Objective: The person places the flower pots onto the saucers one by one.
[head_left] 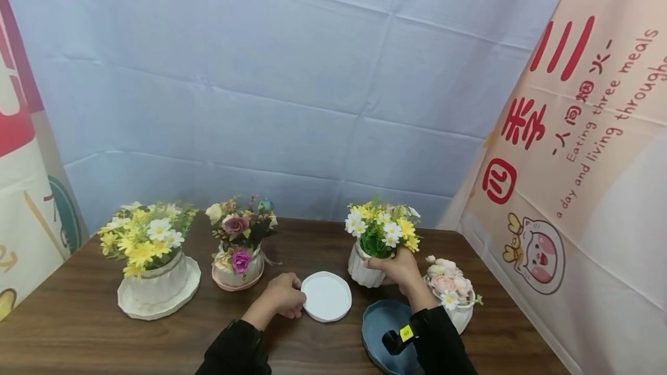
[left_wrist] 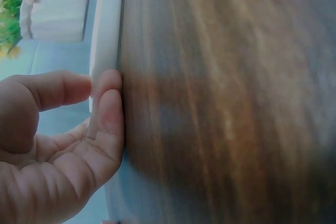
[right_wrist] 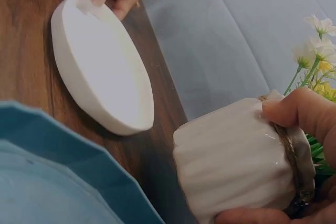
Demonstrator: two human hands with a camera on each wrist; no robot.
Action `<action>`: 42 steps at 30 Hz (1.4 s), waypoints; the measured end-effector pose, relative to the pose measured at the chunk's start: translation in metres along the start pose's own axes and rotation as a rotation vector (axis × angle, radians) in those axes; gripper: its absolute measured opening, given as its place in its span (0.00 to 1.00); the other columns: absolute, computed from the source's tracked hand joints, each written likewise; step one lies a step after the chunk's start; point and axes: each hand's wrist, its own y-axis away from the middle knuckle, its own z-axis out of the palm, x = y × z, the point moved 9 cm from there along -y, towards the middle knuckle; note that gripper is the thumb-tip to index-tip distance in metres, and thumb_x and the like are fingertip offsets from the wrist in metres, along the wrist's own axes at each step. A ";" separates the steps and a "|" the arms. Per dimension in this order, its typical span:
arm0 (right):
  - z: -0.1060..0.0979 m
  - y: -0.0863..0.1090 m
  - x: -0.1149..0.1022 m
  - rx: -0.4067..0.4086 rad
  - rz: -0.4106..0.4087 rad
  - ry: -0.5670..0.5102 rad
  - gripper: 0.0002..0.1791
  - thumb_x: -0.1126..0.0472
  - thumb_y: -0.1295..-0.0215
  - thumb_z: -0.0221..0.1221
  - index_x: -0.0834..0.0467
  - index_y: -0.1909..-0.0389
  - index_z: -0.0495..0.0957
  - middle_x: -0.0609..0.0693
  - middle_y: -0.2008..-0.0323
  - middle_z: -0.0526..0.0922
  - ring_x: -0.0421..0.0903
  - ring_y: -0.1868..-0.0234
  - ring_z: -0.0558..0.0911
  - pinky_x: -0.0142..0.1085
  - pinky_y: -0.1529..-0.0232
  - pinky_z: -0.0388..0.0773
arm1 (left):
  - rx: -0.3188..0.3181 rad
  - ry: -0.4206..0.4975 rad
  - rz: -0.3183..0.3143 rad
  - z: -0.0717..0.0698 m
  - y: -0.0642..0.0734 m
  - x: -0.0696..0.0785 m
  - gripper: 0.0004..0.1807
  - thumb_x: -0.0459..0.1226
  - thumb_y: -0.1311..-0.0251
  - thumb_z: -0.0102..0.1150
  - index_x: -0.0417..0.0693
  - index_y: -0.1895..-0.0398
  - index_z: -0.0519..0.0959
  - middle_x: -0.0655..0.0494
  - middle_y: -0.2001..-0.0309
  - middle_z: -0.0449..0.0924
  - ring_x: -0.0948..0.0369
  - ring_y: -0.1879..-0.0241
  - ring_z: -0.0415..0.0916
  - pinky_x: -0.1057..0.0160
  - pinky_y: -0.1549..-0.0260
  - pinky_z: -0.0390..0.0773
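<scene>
My left hand [head_left: 285, 296] pinches the left edge of a small white saucer [head_left: 327, 297], thumb on the rim and fingers curled at its side. In the left wrist view the saucer [left_wrist: 106, 22] lies close to the wooden tabletop. With my right hand [head_left: 402, 271] I grip a white ribbed flowerpot [right_wrist: 236, 161] near its twine-tied neck. Yellow and white daisies [head_left: 383, 225] fill this pot. It is held above the table, to the right of the saucer; its far side is hidden by my fingers.
A blue plate [head_left: 376, 328] lies under my right forearm. Beside it stands a pot of pink flowers [head_left: 452, 285], partly covered by the arm. At left, a yellow daisy pot [head_left: 156, 282] sits on a white saucer [head_left: 190, 282], and a rose pot [head_left: 252, 268] on a pink saucer [head_left: 234, 286].
</scene>
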 end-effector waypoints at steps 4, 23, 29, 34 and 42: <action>0.005 0.007 -0.005 -0.014 -0.027 -0.005 0.43 0.61 0.54 0.69 0.68 0.38 0.60 0.69 0.47 0.68 0.59 0.58 0.79 0.50 0.68 0.80 | 0.003 0.001 0.008 0.000 0.000 0.001 0.08 0.26 0.54 0.54 0.36 0.68 0.70 0.48 0.83 0.74 0.59 0.84 0.76 0.62 0.83 0.79; 0.042 0.033 -0.025 -0.133 -0.114 -0.001 0.47 0.63 0.59 0.72 0.69 0.37 0.59 0.68 0.50 0.71 0.53 0.65 0.80 0.48 0.72 0.81 | 0.008 -0.011 -0.016 0.000 -0.001 -0.002 0.08 0.27 0.53 0.55 0.36 0.68 0.70 0.48 0.83 0.75 0.58 0.84 0.76 0.62 0.83 0.79; 0.055 0.039 -0.026 -0.176 -0.115 0.015 0.46 0.63 0.58 0.72 0.68 0.37 0.60 0.66 0.50 0.72 0.50 0.68 0.80 0.49 0.74 0.80 | 0.007 0.006 -0.004 0.001 0.000 -0.001 0.08 0.26 0.53 0.54 0.36 0.69 0.69 0.48 0.84 0.75 0.58 0.84 0.76 0.62 0.84 0.79; 0.065 0.040 -0.026 -0.210 -0.113 0.018 0.44 0.62 0.58 0.71 0.69 0.39 0.62 0.65 0.51 0.73 0.51 0.66 0.80 0.49 0.74 0.80 | -0.001 0.020 0.004 0.000 0.001 -0.001 0.07 0.25 0.53 0.54 0.36 0.69 0.69 0.48 0.83 0.75 0.58 0.84 0.76 0.62 0.84 0.79; 0.077 0.044 -0.025 -0.255 -0.098 0.000 0.44 0.61 0.57 0.71 0.68 0.38 0.61 0.64 0.50 0.72 0.51 0.64 0.80 0.49 0.74 0.80 | -0.012 0.047 -0.004 0.000 0.000 -0.001 0.08 0.26 0.52 0.54 0.34 0.67 0.70 0.47 0.82 0.75 0.57 0.84 0.77 0.61 0.83 0.79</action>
